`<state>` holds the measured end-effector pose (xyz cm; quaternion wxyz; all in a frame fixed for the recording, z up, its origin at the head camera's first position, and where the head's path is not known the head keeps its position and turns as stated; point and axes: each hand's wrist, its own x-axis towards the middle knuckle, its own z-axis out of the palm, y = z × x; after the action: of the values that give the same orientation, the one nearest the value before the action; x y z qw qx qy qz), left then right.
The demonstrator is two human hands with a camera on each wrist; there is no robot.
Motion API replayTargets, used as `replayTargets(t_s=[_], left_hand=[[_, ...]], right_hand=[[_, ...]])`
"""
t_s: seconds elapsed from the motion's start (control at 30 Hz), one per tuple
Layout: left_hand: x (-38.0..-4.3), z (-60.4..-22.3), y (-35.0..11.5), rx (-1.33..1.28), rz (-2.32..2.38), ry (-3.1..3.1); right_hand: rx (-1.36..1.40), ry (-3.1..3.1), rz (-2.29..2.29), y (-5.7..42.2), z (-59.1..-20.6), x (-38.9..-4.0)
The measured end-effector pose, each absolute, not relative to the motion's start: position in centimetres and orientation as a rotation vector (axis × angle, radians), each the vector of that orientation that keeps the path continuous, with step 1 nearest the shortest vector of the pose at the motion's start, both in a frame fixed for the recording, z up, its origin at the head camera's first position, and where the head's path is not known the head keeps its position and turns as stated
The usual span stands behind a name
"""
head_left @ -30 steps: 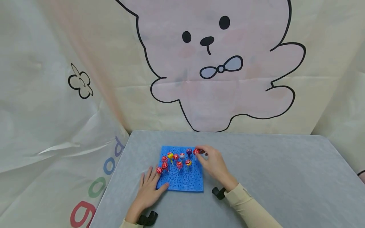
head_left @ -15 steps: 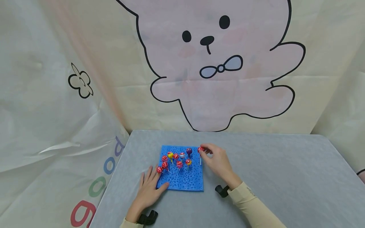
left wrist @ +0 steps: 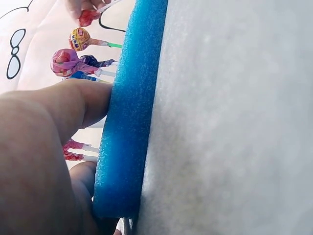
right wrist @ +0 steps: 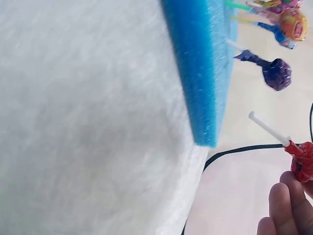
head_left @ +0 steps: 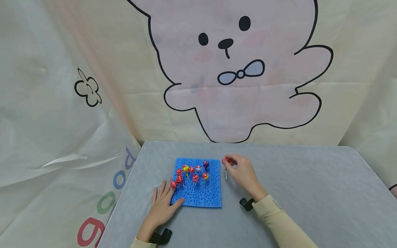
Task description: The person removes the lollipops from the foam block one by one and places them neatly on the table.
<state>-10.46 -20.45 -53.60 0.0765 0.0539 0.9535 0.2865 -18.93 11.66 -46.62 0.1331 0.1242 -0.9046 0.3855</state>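
A blue foam board (head_left: 198, 198) lies flat on the table with several wrapped lollipops standing in it, among them a purple lollipop (head_left: 206, 164) and a yellow one (head_left: 185, 168). My right hand (head_left: 243, 172) pinches a red lollipop (right wrist: 302, 159) by its wrapped head, just beyond the board's right edge. Its white stick points down, free of the foam. My left hand (head_left: 162, 205) rests on the board's left front corner with fingers spread, the thumb on top in the left wrist view. A red lollipop (head_left: 174, 184) stands beside its fingertips.
The grey table (head_left: 297, 186) stretches away to the right of the board. Behind it hangs a cloth backdrop (head_left: 248, 106) with a cartoon animal. Black wrist cameras sit on both wrists, including a black mount (head_left: 161, 237) on the left.
My right hand has drawn the red lollipop up and to the right, from over the board's back right corner to past its edge. The left hand stays put.
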Motion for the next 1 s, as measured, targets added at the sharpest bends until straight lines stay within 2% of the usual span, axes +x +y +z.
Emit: replayTargets(t_s=[1.0], left_hand=[[-10.6,-54.0,-20.6,0.145,0.846,2.858]], right_hand=[[0.218,-2.906,0.974,11.5,-49.7,-22.8]])
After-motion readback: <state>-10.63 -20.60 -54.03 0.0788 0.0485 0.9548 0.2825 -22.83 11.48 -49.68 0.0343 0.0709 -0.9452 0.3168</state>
